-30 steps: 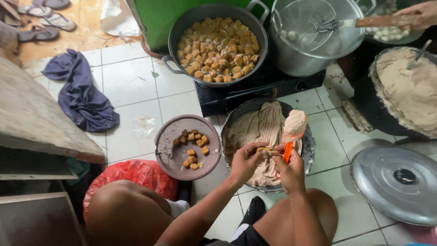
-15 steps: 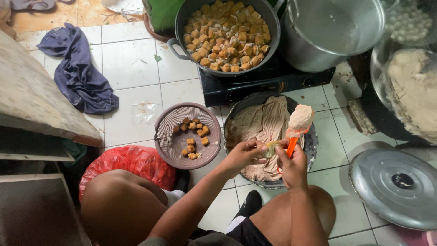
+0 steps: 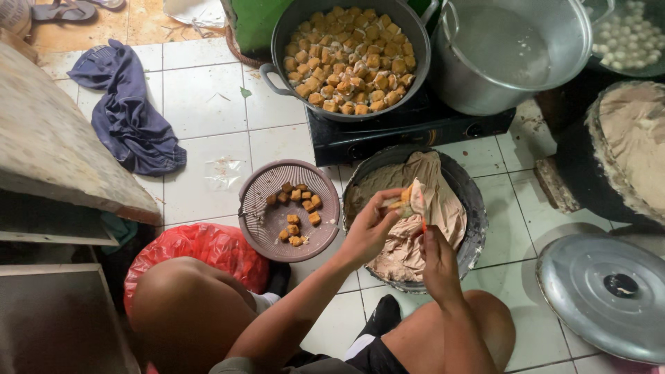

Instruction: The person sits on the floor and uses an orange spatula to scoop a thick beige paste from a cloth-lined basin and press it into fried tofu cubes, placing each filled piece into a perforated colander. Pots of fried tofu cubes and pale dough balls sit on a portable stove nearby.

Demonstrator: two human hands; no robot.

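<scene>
L hand pinches a fried tofu piece over the paste basin; R hand closed round an orange-handled tool — red plastic bag sits left, by knee.

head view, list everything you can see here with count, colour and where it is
round perforated plastic basket: 1, mauve, floor centre, few fried tofu cubes
dark basin of beige paste: 1, under hands
black wok of golden tofu cubes: 1, on stove
black stove: 1, top centre
large metal pot: 1, silver, top right
metal lid: 1, right floor
blue cloth: 1, top left
red plastic bag: 1, lower left
left hand: holds tofu piece
right hand: grips orange-handled tool
</scene>
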